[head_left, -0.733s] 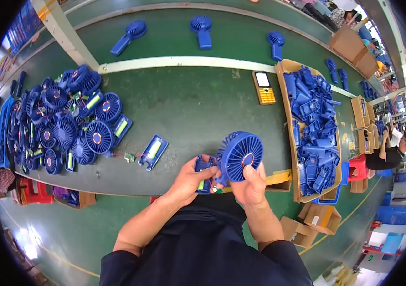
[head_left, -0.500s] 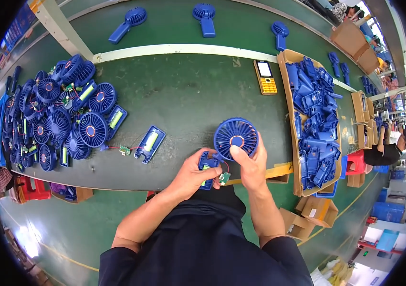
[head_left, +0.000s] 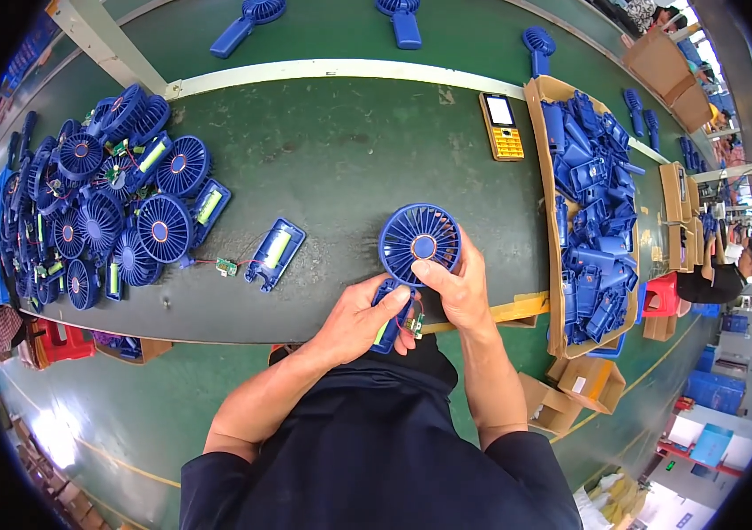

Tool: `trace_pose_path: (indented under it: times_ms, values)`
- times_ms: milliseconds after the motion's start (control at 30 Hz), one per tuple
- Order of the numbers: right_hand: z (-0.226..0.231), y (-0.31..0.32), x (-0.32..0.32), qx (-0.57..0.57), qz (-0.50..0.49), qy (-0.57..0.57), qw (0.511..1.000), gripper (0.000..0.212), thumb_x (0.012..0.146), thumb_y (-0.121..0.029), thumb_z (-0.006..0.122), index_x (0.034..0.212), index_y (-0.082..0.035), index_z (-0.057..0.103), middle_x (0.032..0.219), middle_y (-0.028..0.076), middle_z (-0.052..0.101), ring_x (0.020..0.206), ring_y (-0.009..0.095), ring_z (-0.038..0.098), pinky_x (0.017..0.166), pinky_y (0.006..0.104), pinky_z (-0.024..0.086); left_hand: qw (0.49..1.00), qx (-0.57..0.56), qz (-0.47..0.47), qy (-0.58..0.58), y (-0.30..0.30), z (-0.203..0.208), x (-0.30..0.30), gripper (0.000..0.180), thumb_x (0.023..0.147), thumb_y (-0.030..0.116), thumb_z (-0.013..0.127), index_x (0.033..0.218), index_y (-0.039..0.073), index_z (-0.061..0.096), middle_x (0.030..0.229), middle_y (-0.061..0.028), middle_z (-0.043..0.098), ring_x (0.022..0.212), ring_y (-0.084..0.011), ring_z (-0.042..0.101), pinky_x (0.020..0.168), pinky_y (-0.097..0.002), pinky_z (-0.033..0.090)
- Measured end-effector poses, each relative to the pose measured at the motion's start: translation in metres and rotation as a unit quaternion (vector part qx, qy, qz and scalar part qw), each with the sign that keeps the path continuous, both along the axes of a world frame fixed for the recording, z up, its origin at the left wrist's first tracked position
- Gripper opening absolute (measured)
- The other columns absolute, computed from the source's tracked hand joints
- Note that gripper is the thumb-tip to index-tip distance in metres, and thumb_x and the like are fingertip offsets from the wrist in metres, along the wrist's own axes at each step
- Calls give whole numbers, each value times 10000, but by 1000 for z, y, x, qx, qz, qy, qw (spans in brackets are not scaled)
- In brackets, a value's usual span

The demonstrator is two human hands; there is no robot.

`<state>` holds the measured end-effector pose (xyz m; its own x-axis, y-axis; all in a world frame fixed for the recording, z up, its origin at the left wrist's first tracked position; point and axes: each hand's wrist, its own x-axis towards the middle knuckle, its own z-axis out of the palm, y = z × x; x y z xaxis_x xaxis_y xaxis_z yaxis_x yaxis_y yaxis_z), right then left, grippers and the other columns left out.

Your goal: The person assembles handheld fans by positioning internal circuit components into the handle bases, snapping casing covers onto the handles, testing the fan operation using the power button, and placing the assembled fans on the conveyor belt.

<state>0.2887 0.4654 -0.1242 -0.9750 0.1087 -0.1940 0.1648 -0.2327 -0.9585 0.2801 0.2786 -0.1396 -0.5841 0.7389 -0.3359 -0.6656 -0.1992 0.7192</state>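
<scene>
A blue fan head (head_left: 420,227) faces up in my right hand (head_left: 462,287), the thumb pressed near its copper-ringed hub. My left hand (head_left: 360,318) closes on a blue handle shell (head_left: 386,329) with a light green battery in it. Shell and fan head meet just under the fan's rim. From the shell a small green circuit board (head_left: 415,325) dangles on red wires by my left fingertips. To the left on the bench lies another open handle shell (head_left: 277,254) with a battery, wired to a loose circuit board (head_left: 226,267).
Many fan parts form a heap (head_left: 98,203) at the bench's left. At right stands a cardboard tray (head_left: 556,265) full of blue handle shells. A yellow phone (head_left: 503,128) lies beside it. Finished-looking fans (head_left: 402,22) rest beyond the white rail (head_left: 340,68).
The fan head has shifted slightly left and is turned toward the handle shell. My left thumb has moved up along the shell. The bench view has drifted a little.
</scene>
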Motion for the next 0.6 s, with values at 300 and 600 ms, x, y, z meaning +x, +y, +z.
trace_pose_path:
  times_ms: [300,600]
  values:
    - [7,6,7,28,41,-7,999,688,841,-106,820,1412,67,478,1217,121,659,1094,164,642,971,331,527,999,-30,-10,25,-10,2,3,388,1091,295,510,1278,-31,606,1090,-96,707,1003,-170,691,898,-333,575]
    - [4,3,17,-2,60,4,998,768,909,-219,788,1501,57,384,1312,146,610,1105,172,630,931,324,537,993,-75,-37,78,-17,2,8,356,1093,244,526,1264,-48,634,1057,-94,737,963,-127,683,885,-300,559]
